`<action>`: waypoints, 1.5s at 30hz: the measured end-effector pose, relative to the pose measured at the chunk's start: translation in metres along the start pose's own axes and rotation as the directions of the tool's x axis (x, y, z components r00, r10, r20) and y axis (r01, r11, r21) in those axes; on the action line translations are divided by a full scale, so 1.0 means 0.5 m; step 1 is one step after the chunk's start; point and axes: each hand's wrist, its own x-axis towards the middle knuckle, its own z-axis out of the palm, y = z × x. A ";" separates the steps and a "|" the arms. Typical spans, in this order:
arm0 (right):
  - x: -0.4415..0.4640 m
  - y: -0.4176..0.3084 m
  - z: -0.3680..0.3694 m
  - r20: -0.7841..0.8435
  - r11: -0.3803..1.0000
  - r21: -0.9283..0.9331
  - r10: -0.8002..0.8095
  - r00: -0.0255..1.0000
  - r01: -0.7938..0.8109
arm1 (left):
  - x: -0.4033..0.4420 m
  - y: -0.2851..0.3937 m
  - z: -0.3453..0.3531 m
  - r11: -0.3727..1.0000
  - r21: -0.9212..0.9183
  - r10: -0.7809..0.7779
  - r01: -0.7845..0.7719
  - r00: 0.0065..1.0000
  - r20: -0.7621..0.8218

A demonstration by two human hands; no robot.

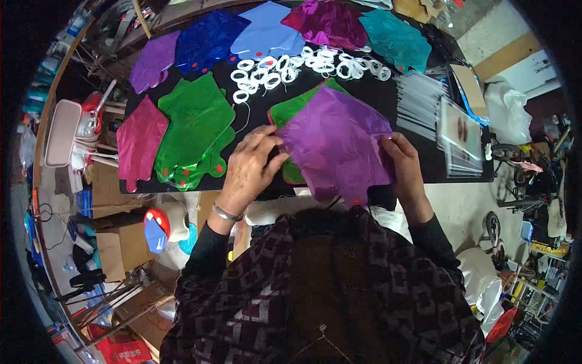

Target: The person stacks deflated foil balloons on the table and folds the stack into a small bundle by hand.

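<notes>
A flat purple foil balloon (pixel 339 142) is stretched between my two hands, above the near part of the black table. My left hand (pixel 251 167), with a bracelet at its wrist, is closed on the left edge. My right hand (pixel 403 167) pinches the right edge between thumb and fingers. Beneath the purple one, a green foil piece with a red edge (pixel 285 112) shows partly; the rest is hidden. To the left of my left hand lie a shiny green foil balloon (pixel 194 127) and a pink one (pixel 141 139).
White ribbon coils (pixel 285 70) lie behind the hands. Flat blue (pixel 209 39), light blue (pixel 267 30), magenta (pixel 327 23) and teal (pixel 397 42) foil pieces line the back. Clear plastic strips (pixel 419 103) and a stack of clear packets (pixel 461 136) sit at the right. Cardboard boxes (pixel 124 242) stand below left.
</notes>
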 end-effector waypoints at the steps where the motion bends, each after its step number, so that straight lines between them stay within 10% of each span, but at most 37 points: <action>1: 0.003 0.003 0.003 -0.017 1.000 0.010 0.000 1.000 0.000 | 0.000 -0.002 -0.001 1.000 -0.007 -0.011 0.011 1.000 -0.002; 27: -0.058 0.004 0.018 -0.049 0.993 -0.005 0.113 0.992 -0.114 | 0.090 -0.062 0.054 0.989 0.150 -0.025 0.018 0.999 0.043; 45: -0.085 0.000 -0.002 0.032 0.868 -0.452 -0.214 0.976 0.205 | 0.073 -0.077 0.052 0.987 0.146 0.063 -0.059 0.998 -0.021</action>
